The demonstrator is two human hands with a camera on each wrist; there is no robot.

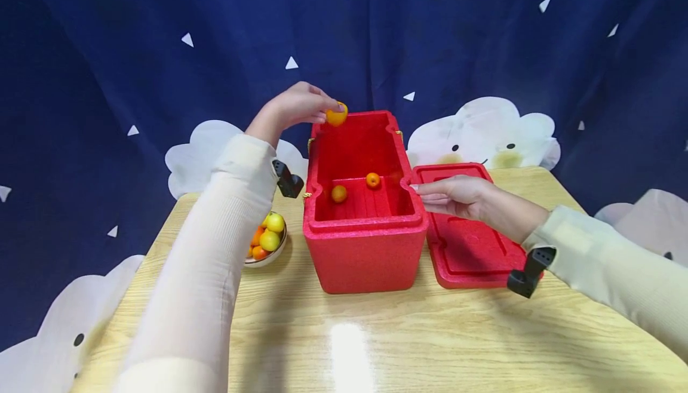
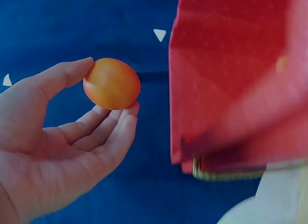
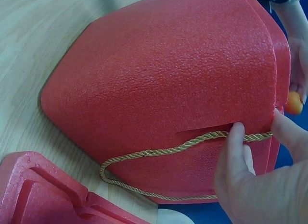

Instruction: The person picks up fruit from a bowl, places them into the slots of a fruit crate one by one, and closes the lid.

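Left hand: the left hand (image 1: 292, 108) pinches a small orange fruit (image 1: 337, 114) between thumb and fingertips, above the far left rim of the red foam box (image 1: 365, 249)
Right hand: the right hand (image 1: 457, 197) lies with straight fingers against the box's right wall, by the gold rope handle (image 3: 183, 148); it grips nothing
Doing it well: judged, carry the fruit inward past the rim; let go low, over bare floor
Edges: two fruits (image 1: 339, 193) lie inside; thick rim all round
Open room: lid (image 1: 467, 243) flat just right of the box; fruit bowl (image 1: 267, 243) left; table (image 1: 344, 333) bare in front

The wooden table (image 1: 376, 345) bears a red box (image 1: 365, 249), its lid (image 1: 467, 243), and apparently a fruit bowl (image 1: 269, 255).
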